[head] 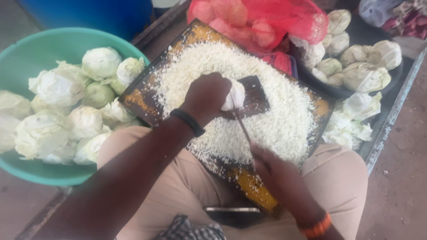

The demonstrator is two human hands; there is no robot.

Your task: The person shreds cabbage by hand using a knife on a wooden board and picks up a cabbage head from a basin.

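Note:
My left hand [207, 95] presses a piece of pale cabbage [235, 94] onto a bare dark patch in the middle of the wooden cutting board [141, 100]. A black band sits on that wrist. My right hand [272, 166], blurred, grips a knife [242, 126] whose thin blade reaches up to the cabbage piece. An orange band is on the right wrist. Shredded white cabbage [267, 115] covers most of the board, which rests across my lap.
A teal basin [26, 53] of whole cabbages stands at the left. A red mesh sack [262, 20] lies behind the board. A dark tray [369, 66] of cabbage pieces sits at the right. A phone [231, 215] lies on my lap.

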